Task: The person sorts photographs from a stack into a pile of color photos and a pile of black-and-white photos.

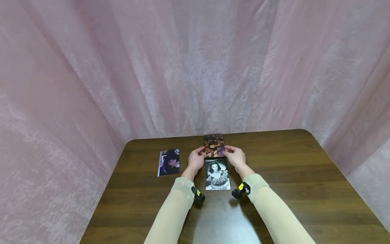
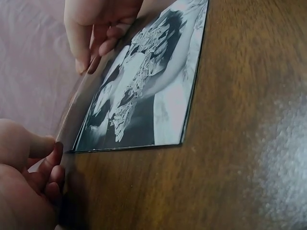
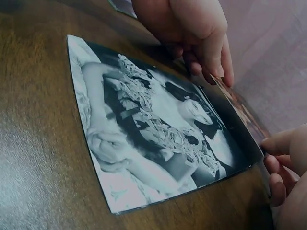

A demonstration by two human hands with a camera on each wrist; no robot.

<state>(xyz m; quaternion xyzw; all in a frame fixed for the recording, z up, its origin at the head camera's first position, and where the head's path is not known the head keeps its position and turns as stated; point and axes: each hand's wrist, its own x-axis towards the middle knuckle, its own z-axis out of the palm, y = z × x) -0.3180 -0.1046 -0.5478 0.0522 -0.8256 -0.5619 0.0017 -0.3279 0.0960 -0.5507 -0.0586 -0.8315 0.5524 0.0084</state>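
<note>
My left hand point(image 1: 196, 159) and right hand point(image 1: 236, 156) pinch a colour picture print point(image 1: 214, 145) by its opposite side edges, thumbs against fingers. In the right wrist view, the colour print point(image 3: 240, 109) shows as a thin tilted sheet between both hands, raised off the table. Just below it on the table lies a black-and-white photo point(image 1: 217, 174) of a person in a ruffled dress, flat and face up. Its far edge sits close to the held print; the wrist views do not show clearly whether they touch.
Left of my hands, a purple-toned picture point(image 1: 169, 162) lies on the brown wooden table point(image 1: 289, 176). A pink curtain point(image 1: 195, 67) hangs behind the table's far edge. Black cameras point(image 1: 239, 192) are strapped on both wrists.
</note>
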